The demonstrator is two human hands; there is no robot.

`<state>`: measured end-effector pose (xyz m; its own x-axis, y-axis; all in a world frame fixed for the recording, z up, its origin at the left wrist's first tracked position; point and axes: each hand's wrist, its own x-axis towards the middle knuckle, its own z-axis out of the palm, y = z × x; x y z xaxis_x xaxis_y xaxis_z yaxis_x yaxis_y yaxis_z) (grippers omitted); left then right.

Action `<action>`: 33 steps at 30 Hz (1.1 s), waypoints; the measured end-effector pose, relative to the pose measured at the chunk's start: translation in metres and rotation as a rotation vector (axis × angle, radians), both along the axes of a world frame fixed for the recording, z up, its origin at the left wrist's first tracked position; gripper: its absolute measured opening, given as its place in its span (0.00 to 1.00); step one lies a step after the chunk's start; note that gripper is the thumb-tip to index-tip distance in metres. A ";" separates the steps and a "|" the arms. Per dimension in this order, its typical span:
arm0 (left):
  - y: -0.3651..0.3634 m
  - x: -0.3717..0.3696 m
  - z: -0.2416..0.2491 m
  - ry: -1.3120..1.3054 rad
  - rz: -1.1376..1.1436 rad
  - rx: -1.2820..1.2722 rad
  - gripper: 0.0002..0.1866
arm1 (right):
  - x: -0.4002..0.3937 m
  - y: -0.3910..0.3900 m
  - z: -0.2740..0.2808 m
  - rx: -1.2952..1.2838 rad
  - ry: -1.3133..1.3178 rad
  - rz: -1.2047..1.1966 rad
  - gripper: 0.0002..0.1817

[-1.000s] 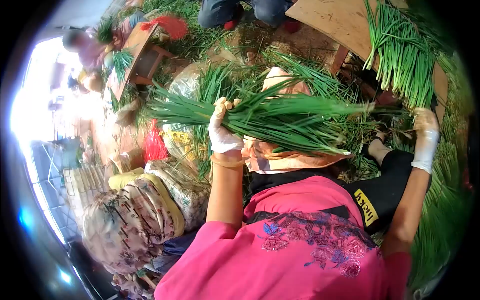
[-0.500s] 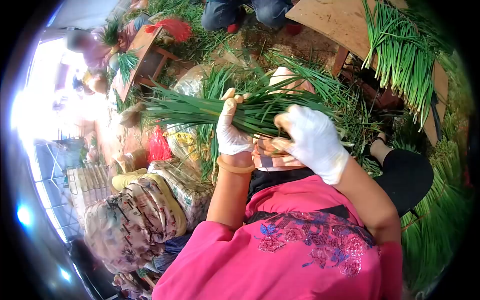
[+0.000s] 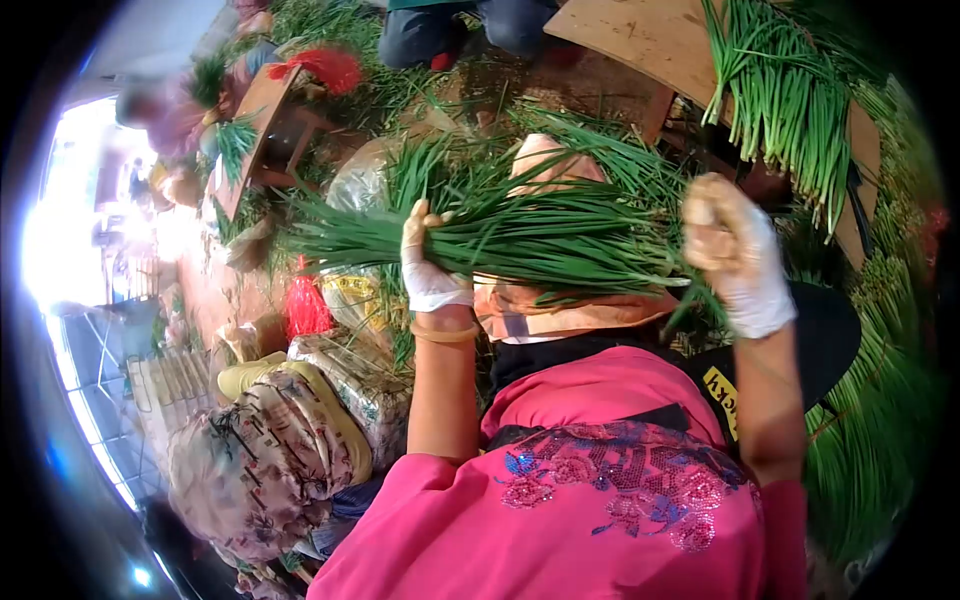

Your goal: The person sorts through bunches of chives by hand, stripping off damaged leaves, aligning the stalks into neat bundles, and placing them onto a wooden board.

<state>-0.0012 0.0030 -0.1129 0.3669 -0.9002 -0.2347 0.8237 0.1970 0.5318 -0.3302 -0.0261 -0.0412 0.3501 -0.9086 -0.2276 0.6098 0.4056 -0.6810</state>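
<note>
My left hand, in a white glove with bare fingertips, is wrapped around a bunch of garlic chives. The bunch lies sideways above my lap, leaf tips to the left and stem ends to the right. To the right of the stem ends, apart from the bunch, my right hand is raised with its fingers curled closed; it wears the same kind of glove. A few loose green leaves hang just below that hand, and whether they are in its grip is hidden.
At the upper right, a wooden board bears a pile of chives. More long greens lie at the right. Red ties hang at the left. A person in a patterned head covering sits close by at the lower left.
My right hand has moved away from the bunch to the right, and its fingers have closed. My left hand still grips the chives, now slightly further left in view.
</note>
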 end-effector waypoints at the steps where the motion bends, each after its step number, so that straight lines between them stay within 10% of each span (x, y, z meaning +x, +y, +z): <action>1: 0.000 0.014 -0.013 -0.020 0.069 0.077 0.16 | -0.019 0.010 0.013 -0.110 0.277 -0.159 0.08; 3: 0.001 0.026 -0.023 -0.089 0.161 0.184 0.16 | -0.105 0.010 -0.003 -0.006 0.225 -0.134 0.07; 5: 0.011 0.036 -0.031 -0.073 0.162 0.180 0.11 | -0.164 0.023 -0.011 -0.237 0.942 -0.301 0.11; 6: 0.014 0.055 -0.052 -0.084 0.227 0.185 0.09 | -0.209 0.021 -0.012 0.114 1.227 -0.040 0.11; 9: 0.028 0.067 -0.053 0.133 0.096 0.030 0.12 | -0.178 0.036 -0.006 -0.289 2.051 0.033 0.24; 13: 0.024 0.066 -0.054 0.105 0.138 0.047 0.10 | -0.108 0.010 -0.022 -0.754 1.575 -0.012 0.21; 17: 0.020 0.067 -0.057 0.162 0.020 -0.112 0.11 | -0.025 -0.024 -0.084 -0.941 1.395 -0.009 0.38; 20: 0.021 0.073 -0.058 0.184 -0.025 -0.146 0.10 | 0.002 -0.028 -0.095 -0.670 1.527 0.648 0.23; 22: 0.024 0.085 -0.064 0.065 0.133 0.006 0.07 | -0.028 -0.034 -0.127 -1.018 1.094 0.076 0.12; 24: 0.030 0.086 -0.059 0.067 0.129 -0.046 0.07 | -0.073 -0.047 -0.104 0.053 0.615 -0.163 0.07; 31: 0.018 0.066 -0.045 0.061 -0.142 -0.275 0.09 | -0.025 -0.037 -0.115 -0.033 0.814 0.137 0.16; 33: 0.007 0.022 -0.009 -0.329 0.337 0.251 0.09 | 0.011 -0.028 -0.112 0.043 0.661 0.236 0.19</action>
<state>0.0209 0.0103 -0.1216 0.7165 -0.6507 -0.2514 0.5185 0.2558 0.8159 -0.3191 -0.0542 -0.1528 0.3130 -0.8109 -0.4945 -0.0344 0.5106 -0.8591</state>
